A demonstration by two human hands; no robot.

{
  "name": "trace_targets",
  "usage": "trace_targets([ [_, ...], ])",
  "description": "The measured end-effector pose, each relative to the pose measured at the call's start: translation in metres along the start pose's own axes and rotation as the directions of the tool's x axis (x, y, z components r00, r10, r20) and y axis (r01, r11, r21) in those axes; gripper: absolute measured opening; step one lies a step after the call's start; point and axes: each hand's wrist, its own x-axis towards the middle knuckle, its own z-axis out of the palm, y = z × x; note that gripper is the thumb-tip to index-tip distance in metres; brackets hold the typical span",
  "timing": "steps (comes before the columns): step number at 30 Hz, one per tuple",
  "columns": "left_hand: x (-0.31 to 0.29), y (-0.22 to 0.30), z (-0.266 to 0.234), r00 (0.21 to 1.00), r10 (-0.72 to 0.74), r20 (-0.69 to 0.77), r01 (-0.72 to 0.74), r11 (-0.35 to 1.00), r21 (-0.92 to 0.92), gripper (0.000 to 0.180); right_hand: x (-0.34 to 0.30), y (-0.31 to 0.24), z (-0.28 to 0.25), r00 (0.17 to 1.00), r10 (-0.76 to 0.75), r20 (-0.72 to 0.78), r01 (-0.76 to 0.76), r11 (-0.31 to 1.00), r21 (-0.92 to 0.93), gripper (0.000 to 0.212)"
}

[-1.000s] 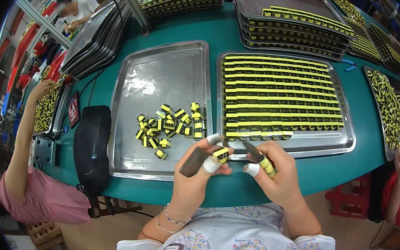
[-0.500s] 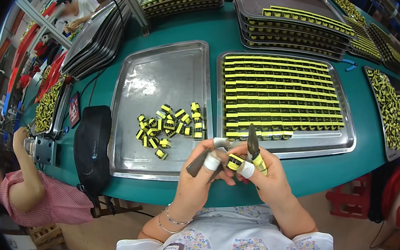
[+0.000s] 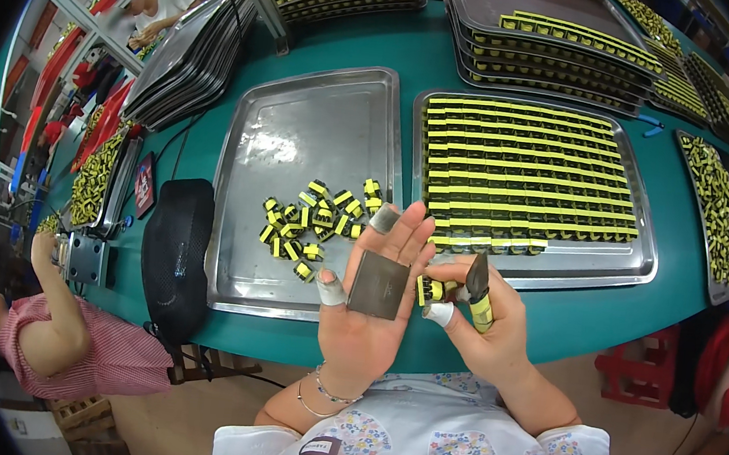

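My left hand (image 3: pixel 361 343) is open, palm up, its fingers stretched out. A dark flat square plate (image 3: pixel 379 285) rests across its palm. Tape wraps its thumb and index fingertip. Just right of it, my right hand (image 3: pixel 497 332) is closed, pinching a small black transformer with yellow tape (image 3: pixel 425 291) by its taped thumb. The same hand also keeps a dark pointed tool with a yellow-wrapped handle (image 3: pixel 478 282), point up. Beyond my left hand, a metal tray (image 3: pixel 295 123) carries a loose pile of transformers (image 3: pixel 321 218). Beyond my right hand, another metal tray (image 3: pixel 596 263) bears transformers in neat rows.
A black case (image 3: pixel 176 261) lies left of the near tray. Stacked filled trays (image 3: pixel 542 60) stand at the back, leaning trays (image 3: pixel 189 58) at back left. Blue-handled pliers (image 3: pixel 651 124) lie at back right. People sit at left and right; a red stool (image 3: pixel 638 367) stands lower right.
My left hand has turned and spread its fingers, moving away from the transformer and showing the plate on its palm. My right hand keeps the transformer and tool. The whole view has shifted slightly.
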Motion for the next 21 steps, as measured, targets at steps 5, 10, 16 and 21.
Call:
trace_targets([
  [5, -0.001, -0.004, -0.001, 0.999, 0.003, 0.052, -0.012, 0.985, 0.169, 0.091, 0.000, -0.002, 0.006, 1.000, -0.021, -0.008, 0.021, 0.998, -0.063, 0.029],
  [10, -0.004, -0.011, 0.000, 0.997, 0.071, 0.034, -0.076, 0.978, 0.196, 0.089, -0.003, 0.003, 0.008, 0.994, -0.101, 0.030, 0.105, 0.981, -0.165, 0.032],
  [16, -0.003, -0.007, 0.007, 0.999, 0.029, -0.021, -0.022, 0.963, 0.268, 0.089, -0.003, 0.001, 0.009, 0.993, -0.122, 0.004, 0.120, 0.970, -0.210, 0.035],
  [21, -0.006, -0.013, -0.002, 0.993, 0.077, 0.088, -0.097, 0.959, 0.266, 0.084, -0.001, -0.003, 0.006, 0.990, -0.141, 0.017, 0.141, 0.960, -0.242, 0.046],
])
